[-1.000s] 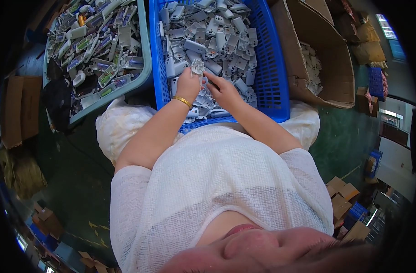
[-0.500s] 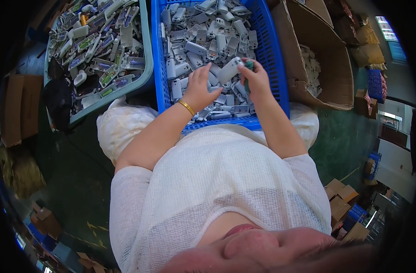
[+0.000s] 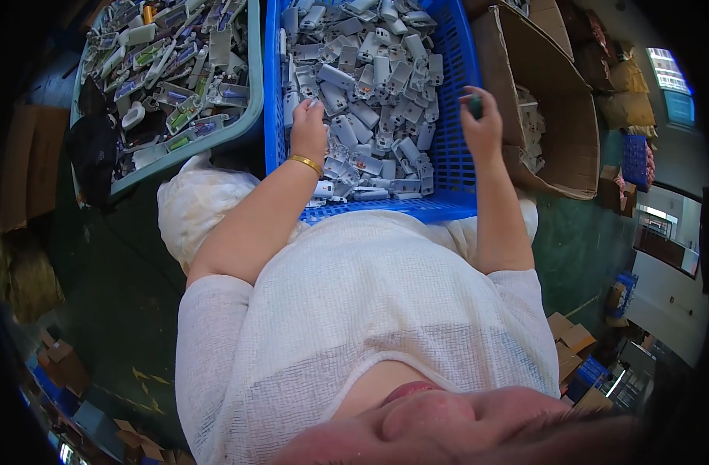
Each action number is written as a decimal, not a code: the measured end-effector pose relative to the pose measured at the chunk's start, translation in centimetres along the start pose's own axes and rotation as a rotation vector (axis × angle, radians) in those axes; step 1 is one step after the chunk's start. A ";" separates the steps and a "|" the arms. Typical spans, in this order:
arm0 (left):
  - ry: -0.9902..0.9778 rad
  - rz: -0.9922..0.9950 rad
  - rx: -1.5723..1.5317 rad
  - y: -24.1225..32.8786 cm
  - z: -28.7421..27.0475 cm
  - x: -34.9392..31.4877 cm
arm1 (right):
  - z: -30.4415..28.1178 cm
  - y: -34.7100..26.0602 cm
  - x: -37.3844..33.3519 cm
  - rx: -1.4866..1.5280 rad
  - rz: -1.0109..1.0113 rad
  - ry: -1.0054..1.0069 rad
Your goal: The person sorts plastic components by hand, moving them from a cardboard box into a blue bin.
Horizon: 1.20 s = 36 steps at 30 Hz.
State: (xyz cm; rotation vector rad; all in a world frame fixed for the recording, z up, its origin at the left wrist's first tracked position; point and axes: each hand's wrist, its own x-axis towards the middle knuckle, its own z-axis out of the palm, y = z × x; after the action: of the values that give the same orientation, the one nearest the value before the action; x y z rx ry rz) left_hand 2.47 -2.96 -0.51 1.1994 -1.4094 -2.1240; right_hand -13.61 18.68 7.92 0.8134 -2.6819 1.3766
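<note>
The right hand has swung right, over the blue crate wall toward the cardboard box, pinching a small dark part; the left hand rests open-fingered on the grey housings, ready for another.

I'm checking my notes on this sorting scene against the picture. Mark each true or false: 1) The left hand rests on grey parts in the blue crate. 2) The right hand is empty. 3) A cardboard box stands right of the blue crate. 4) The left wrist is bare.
1) True: the left hand lies on the grey plastic parts in the blue crate.
2) False: the right hand holds a small dark green thing.
3) True: cardboard box.
4) False: it wears a gold bangle.
</note>
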 end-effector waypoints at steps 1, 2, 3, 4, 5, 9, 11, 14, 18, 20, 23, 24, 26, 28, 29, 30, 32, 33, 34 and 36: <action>0.036 -0.044 -0.070 0.3 0.2 -0.1 | 2.7 1.5 -1.0 -0.019 0.002 -0.240; 0.064 -0.032 -0.099 0.1 0.2 0.1 | 5.5 1.7 -2.0 -0.169 0.057 -0.487; 0.068 -0.035 -0.100 0.2 0.2 0.0 | 8.0 2.1 -2.8 -0.259 0.028 -0.728; 0.076 -0.067 -0.129 0.3 0.0 -0.1 | 10.2 1.7 -3.5 -0.349 -0.022 -0.949; 0.080 -0.097 -0.159 0.5 0.1 -0.2 | 12.6 2.8 -4.4 -0.446 -0.058 -1.072; 0.060 -0.164 -0.196 0.6 -0.3 -0.2 | 19.3 4.8 -5.4 -0.621 -0.020 -1.071; 0.063 -0.168 -0.201 0.8 -0.2 -0.5 | 21.1 5.8 -5.4 -0.632 -0.011 -1.010; 0.047 -0.179 -0.201 0.9 -0.2 -0.1 | 22.6 6.8 -5.5 -0.677 0.009 -1.053; 0.070 -0.152 -0.184 0.4 0.1 0.1 | 23.2 8.9 -6.1 -0.609 0.111 -0.969; 0.082 -0.118 -0.101 -0.3 -0.1 0.4 | 22.3 7.8 -5.6 -0.436 0.270 -0.995; 0.026 -0.064 0.141 -3.3 -0.3 1.9 | 19.5 6.3 -4.6 -0.215 0.361 -0.839; 0.023 0.029 0.252 -4.1 -0.4 2.0 | 18.7 6.2 -4.4 -0.109 0.358 -0.783; -0.004 0.179 0.525 -3.1 -0.2 1.0 | 15.6 4.2 -3.6 -0.024 0.325 -0.718; -0.081 0.198 0.586 -2.4 -0.3 0.7 | 12.8 2.5 -3.5 0.100 0.125 -0.572; -0.141 0.328 0.723 -2.3 -0.3 0.4 | 11.6 1.8 -3.4 0.107 -0.036 -0.515; -0.199 0.459 0.858 -2.2 -0.4 0.2 | 10.5 1.0 -3.2 0.068 -0.255 -0.449; -0.304 0.508 0.946 -1.8 -0.3 -0.7 | 8.5 -1.3 -3.5 0.043 -0.289 -0.388; -0.396 0.644 0.949 -1.7 -0.4 -1.3 | 8.1 -2.0 -3.8 0.025 -0.324 -0.339; -0.496 0.781 0.948 -1.3 -0.1 -1.9 | 7.7 -2.1 -4.0 0.035 -0.374 -0.290; -0.633 0.800 0.866 0.0 0.3 -2.5 | 7.8 -1.7 -4.5 0.262 -0.221 -0.332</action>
State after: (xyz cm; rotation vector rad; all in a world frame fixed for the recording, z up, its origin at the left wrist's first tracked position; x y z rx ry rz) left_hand 3.72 -1.15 0.71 -0.0204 -2.6448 -1.3354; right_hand -7.27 13.93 3.35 1.4305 -2.5520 1.6868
